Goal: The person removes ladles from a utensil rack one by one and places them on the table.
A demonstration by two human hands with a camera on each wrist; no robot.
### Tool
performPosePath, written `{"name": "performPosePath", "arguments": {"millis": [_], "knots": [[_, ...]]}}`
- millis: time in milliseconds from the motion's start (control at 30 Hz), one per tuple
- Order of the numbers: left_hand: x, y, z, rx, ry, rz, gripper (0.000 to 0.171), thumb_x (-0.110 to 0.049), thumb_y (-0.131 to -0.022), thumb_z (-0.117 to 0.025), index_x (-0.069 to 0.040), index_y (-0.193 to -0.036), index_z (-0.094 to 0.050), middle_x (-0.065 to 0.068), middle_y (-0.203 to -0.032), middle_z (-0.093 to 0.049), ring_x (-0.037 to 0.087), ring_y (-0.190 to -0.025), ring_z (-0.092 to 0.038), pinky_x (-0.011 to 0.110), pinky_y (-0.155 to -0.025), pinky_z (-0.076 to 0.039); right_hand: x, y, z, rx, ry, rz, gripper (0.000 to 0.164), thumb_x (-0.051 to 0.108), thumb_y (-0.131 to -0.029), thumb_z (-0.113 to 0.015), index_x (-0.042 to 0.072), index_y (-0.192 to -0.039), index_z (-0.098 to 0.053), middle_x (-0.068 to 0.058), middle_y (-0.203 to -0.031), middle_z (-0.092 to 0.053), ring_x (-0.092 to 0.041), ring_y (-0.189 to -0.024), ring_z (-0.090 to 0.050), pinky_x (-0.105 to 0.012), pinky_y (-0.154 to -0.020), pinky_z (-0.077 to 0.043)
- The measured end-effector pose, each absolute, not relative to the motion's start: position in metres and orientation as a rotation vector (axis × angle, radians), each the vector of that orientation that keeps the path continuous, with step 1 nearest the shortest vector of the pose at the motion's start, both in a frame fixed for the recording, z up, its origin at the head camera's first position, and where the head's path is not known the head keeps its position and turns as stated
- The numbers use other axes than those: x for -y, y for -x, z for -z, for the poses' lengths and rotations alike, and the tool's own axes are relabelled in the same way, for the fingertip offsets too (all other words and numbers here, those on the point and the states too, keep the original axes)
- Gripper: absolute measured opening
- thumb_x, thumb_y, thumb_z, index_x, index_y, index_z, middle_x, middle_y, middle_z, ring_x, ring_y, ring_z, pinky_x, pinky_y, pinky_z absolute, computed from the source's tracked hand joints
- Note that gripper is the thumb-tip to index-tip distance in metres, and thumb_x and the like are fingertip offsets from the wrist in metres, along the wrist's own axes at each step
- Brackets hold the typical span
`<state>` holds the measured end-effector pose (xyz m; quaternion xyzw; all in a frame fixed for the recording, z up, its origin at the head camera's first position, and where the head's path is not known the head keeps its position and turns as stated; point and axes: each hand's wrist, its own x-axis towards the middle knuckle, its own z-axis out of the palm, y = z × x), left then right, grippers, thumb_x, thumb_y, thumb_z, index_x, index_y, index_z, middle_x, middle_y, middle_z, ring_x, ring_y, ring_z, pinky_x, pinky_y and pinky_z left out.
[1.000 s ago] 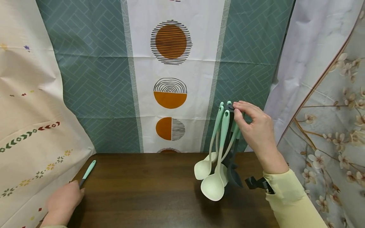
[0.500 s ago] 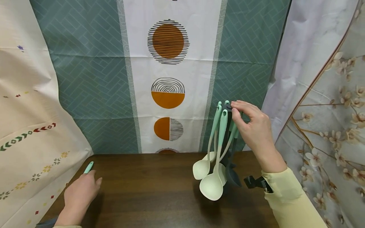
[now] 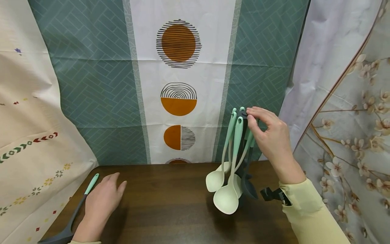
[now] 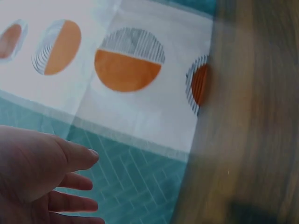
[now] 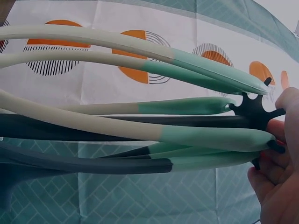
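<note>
At the left of the head view, my left hand (image 3: 103,196) is just right of a dark grey cooking utensil (image 3: 74,217) with a mint handle. That utensil lies on the table, its wide head partly cut off by the frame's lower edge. The left wrist view shows the hand's fingers (image 4: 74,203) loosely extended with nothing in them. On the right, my right hand (image 3: 272,137) grips the dark hooked top (image 5: 254,109) of a utensil stand. Hanging from its hooks are a cream ladle (image 3: 226,200), a cream spoon-like utensil (image 3: 215,181) and several others, including dark ones.
The brown wooden table (image 3: 164,203) spans the front. Behind it hangs a green and white curtain (image 3: 179,74) with orange circles. A cream patterned cloth (image 3: 36,135) drapes at left, and a floral cloth (image 3: 350,142) borders the right side.
My left hand has come off the dark grey utensil and shifted right, uncovering its shaft and head. My right hand stays on the stand's top; the whole head view has shifted slightly.
</note>
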<state>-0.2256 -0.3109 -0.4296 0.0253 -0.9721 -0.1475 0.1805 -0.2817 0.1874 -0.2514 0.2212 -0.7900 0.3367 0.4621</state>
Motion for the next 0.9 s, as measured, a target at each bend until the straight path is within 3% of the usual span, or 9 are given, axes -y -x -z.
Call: {"name": "performPosePath", "arguments": {"millis": [267, 500, 733, 900], "knots": [[0.280, 0.225, 0.418, 2.715, -0.010, 0.493, 0.056, -0.030, -0.109, -0.071, 0.008, -0.149, -0.059, 0.033, -0.147, -0.061, 0.055, -0.130, -0.062, 0.070, -0.093, -0.054, -0.201, 0.279, 0.252, 2.035, -0.680, -0.768, 0.033, 0.023, -0.114, -0.065, 0.009, -0.142, -0.075, -0.010, -0.146, -0.071, -0.031, -0.145, -0.059, -0.053, -0.121, -0.043], [0.250, 0.225, 0.408, 2.696, 0.036, 0.573, 0.055, -0.029, -0.109, -0.071, 0.004, -0.151, -0.059, 0.029, -0.151, -0.060, 0.051, -0.134, -0.062, 0.070, -0.095, -0.054, -0.209, 0.281, 0.252, 2.054, -0.748, -0.714, 0.036, 0.023, -0.115, -0.061, 0.011, -0.146, -0.072, -0.008, -0.150, -0.069, -0.030, -0.146, -0.057, -0.042, -0.123, -0.041], [0.225, 0.224, 0.401, 2.658, 0.082, 0.645, 0.054, -0.027, -0.108, -0.072, 0.001, -0.153, -0.060, 0.024, -0.153, -0.061, 0.046, -0.138, -0.060, 0.068, -0.101, -0.053, -0.207, 0.282, 0.253, 2.044, -0.718, -0.706, 0.036, 0.025, -0.112, -0.065, 0.013, -0.144, -0.074, -0.005, -0.146, -0.071, -0.029, -0.143, -0.060, -0.049, -0.118, -0.046], [0.214, 0.224, 0.398, 2.624, 0.112, 0.659, 0.052, -0.027, -0.108, -0.073, 0.000, -0.151, -0.062, 0.022, -0.152, -0.062, 0.044, -0.138, -0.061, 0.067, -0.099, -0.055, -0.206, 0.283, 0.252, 2.031, -0.714, -0.699, 0.036, 0.025, -0.112, -0.065, 0.012, -0.144, -0.075, -0.005, -0.146, -0.072, -0.030, -0.142, -0.061, -0.048, -0.118, -0.046]]}}
